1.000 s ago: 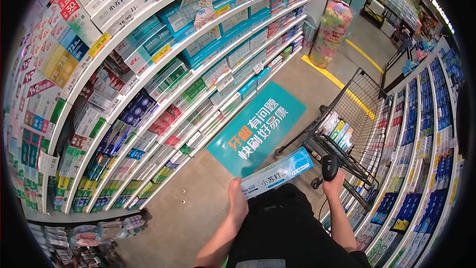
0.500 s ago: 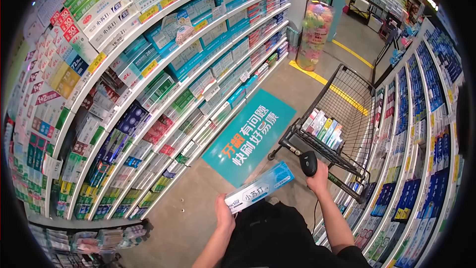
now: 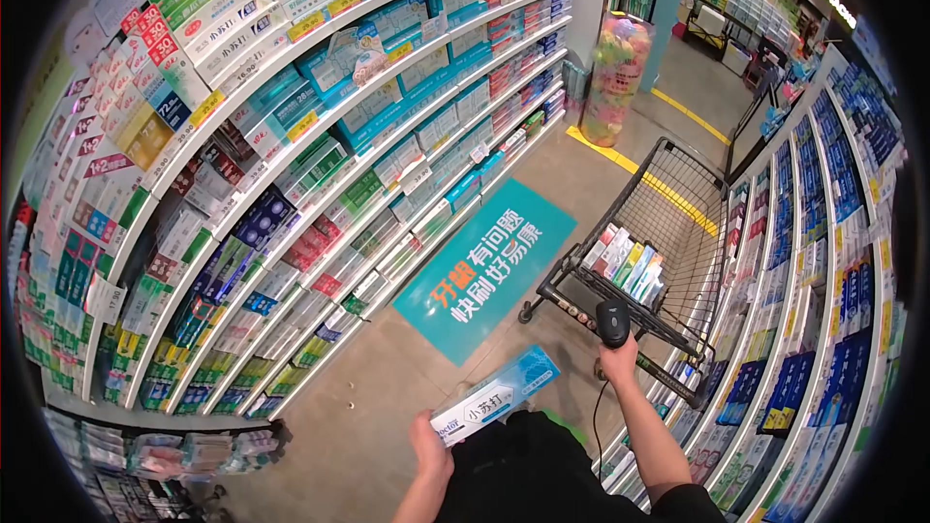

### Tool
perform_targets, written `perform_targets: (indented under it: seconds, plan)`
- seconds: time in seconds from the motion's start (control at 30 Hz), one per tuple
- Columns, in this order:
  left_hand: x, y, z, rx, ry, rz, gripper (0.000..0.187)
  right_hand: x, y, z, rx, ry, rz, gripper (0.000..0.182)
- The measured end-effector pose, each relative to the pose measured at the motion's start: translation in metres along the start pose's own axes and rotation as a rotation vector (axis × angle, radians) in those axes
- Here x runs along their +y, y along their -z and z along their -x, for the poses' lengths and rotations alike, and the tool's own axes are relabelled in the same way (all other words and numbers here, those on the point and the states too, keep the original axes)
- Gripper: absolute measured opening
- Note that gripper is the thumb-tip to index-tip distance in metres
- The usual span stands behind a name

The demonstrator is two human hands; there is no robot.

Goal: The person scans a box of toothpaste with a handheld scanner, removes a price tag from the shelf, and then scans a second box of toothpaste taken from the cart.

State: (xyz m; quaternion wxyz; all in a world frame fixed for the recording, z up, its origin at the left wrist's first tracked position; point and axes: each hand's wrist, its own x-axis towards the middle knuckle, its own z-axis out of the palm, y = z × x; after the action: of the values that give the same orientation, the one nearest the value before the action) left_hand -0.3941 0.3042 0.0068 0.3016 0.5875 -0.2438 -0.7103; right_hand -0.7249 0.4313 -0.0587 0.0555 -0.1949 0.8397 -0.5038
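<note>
My left hand (image 3: pixel 429 446) grips the near end of a long blue-and-white toothpaste box (image 3: pixel 496 406), which points up and to the right over the floor. My right hand (image 3: pixel 620 361) holds a black handheld barcode scanner (image 3: pixel 611 322), its cable hanging down, beside the near rim of a black wire shopping cart (image 3: pixel 668 232). Several toothpaste boxes (image 3: pixel 627 260) lie in the cart. The box and the scanner are apart.
Curved shelves of boxed toothpaste (image 3: pixel 291 145) fill the left; another shelf run (image 3: pixel 833 261) lines the right. A teal floor sticker (image 3: pixel 484 266) lies in the aisle. A tall bin of coloured items (image 3: pixel 615 77) stands at the far end by a yellow floor line (image 3: pixel 659 169).
The toothpaste box and my left hand have dropped lower and leftward in view. My right hand with the scanner stays near the cart's rim. The view has shifted slightly.
</note>
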Motion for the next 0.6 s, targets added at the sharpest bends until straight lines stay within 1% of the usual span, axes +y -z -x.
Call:
perform_targets:
  seconds: [0.03, 0.13, 0.23, 0.27, 0.33, 0.37, 0.4, 0.47, 0.53, 0.57, 0.6]
  plan:
    - [0.002, 0.0, 0.0, 0.001, 0.0, 0.028, 0.033, 0.002, -0.001, 0.003, -0.007, -0.013, 0.04, 0.029]
    - [0.006, 0.008, -0.003, 0.0, 0.01, 0.094, 0.03, 0.006, -0.004, 0.016, -0.036, 0.18, 0.308, 0.03]
    - [0.007, 0.032, -0.015, 0.0, 0.02, 0.117, 0.03, 0.032, -0.017, 0.024, 0.093, -0.04, 0.323, 0.03]
    - [0.012, 0.039, -0.015, 0.004, 0.024, 0.112, 0.029, 0.044, -0.02, 0.023, 0.119, -0.053, 0.229, 0.026]
    - [0.02, 0.057, -0.016, 0.005, 0.043, 0.095, 0.029, 0.016, -0.011, 0.027, 0.047, -0.121, 0.03, 0.023]
    - [0.022, 0.069, -0.018, 0.002, 0.054, 0.087, 0.028, 0.026, -0.011, 0.028, 0.026, -0.153, 0.069, 0.024]
    - [0.023, 0.077, -0.022, -0.002, 0.062, 0.085, 0.028, 0.018, -0.014, 0.03, 0.097, -0.078, 0.09, 0.021]
    - [0.024, 0.095, -0.031, -0.004, 0.073, 0.039, 0.032, 0.015, -0.018, 0.037, 0.166, -0.044, 0.261, 0.019]
    - [0.026, 0.115, -0.039, 0.001, 0.064, 0.034, 0.032, 0.03, -0.015, 0.039, 0.07, -0.252, 0.159, 0.019]
    - [0.024, 0.12, -0.042, 0.001, 0.052, 0.054, 0.03, 0.034, -0.018, 0.042, 0.163, -0.214, 0.042, 0.02]
    - [0.024, 0.125, -0.044, -0.002, 0.041, 0.077, 0.029, 0.032, -0.018, 0.042, 0.129, -0.179, -0.172, 0.023]
